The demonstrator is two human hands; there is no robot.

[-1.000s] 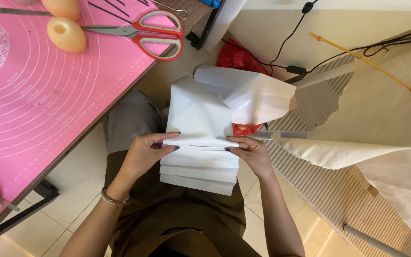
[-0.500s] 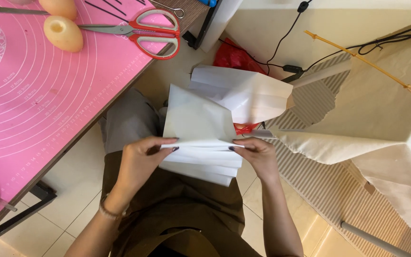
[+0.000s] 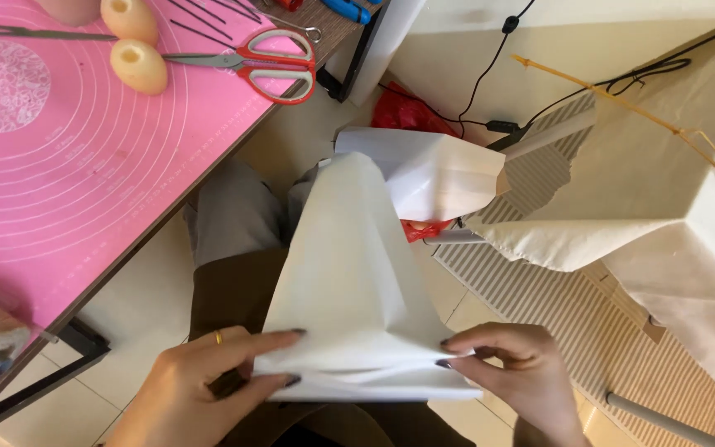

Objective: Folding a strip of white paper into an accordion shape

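Beside the pink mat (image 3: 84, 190) bearing scissors (image 3: 266, 70), both hands (image 3: 357, 377) pinch white folded paper (image 3: 357, 281).

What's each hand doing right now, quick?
Left hand: closed, pinching the lower left edge of the folded white paper sheet.
Right hand: closed, pinching the paper's lower right edge.

Gold ring, dark nail polish, brown apron, grey trousers.

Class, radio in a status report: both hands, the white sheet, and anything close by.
Left hand and right hand: each a pinch grip on the sheet, near edge. Sheet creased, held over the lap. Scissors on pink mat, clear of the hands.
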